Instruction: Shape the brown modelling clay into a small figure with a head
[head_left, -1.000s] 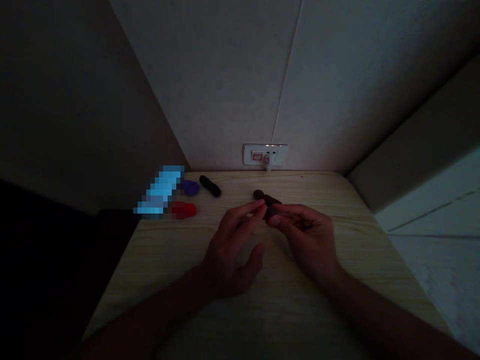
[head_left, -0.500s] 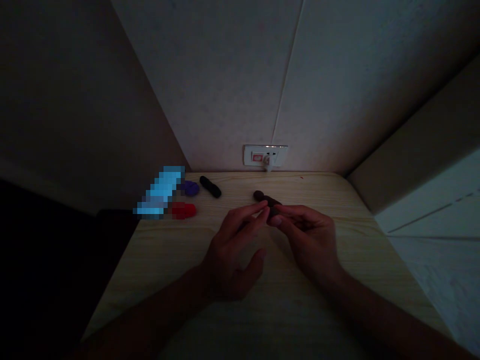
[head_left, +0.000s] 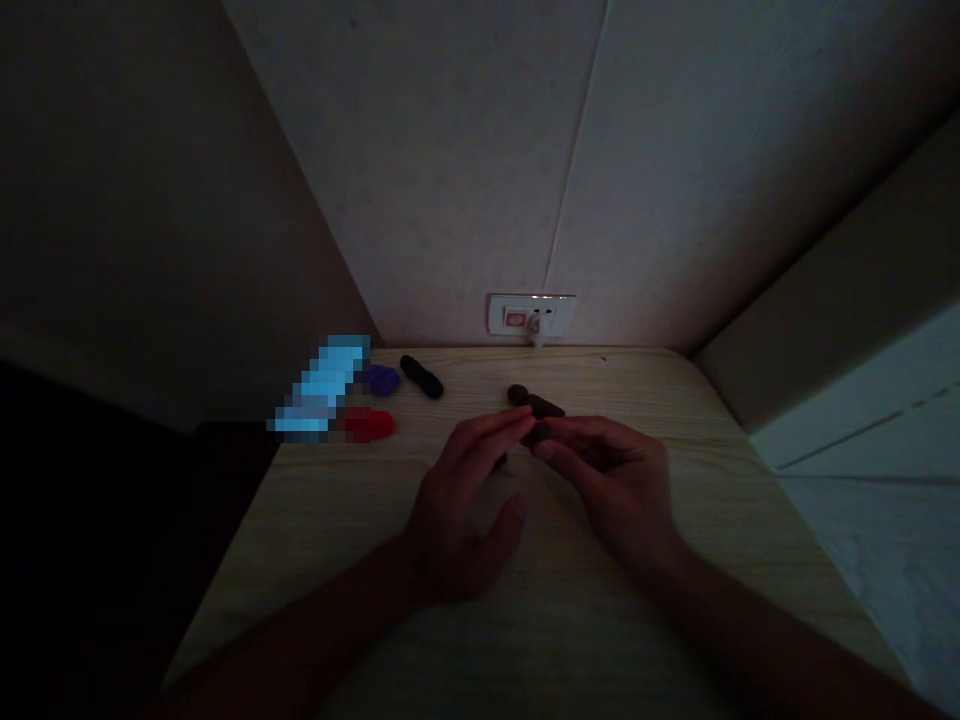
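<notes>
Between the thumb and fingers of my right hand (head_left: 626,475) is a small dark lump of what looks like modelling clay (head_left: 535,435). My left hand (head_left: 469,510) has its fingers stretched out and the thumb apart, fingertips against or very close to that lump. Just beyond the fingers lie a dark brown clay ball (head_left: 517,395) and a short brown clay roll (head_left: 546,405) on the wooden tabletop. Another dark bit (head_left: 500,462) shows behind my left fingers, mostly covered. The dim light hides fine detail.
Left on the table (head_left: 337,520) are a black clay piece (head_left: 421,377), a purple lump (head_left: 383,380), a red lump (head_left: 379,424) and a blurred bright blue rectangle (head_left: 322,388). A wall socket with a plug (head_left: 535,325) sits just above the back edge.
My right fingers and the lump have shifted slightly left, showing more of the brown roll. A dark bit now shows beneath my left fingers.
</notes>
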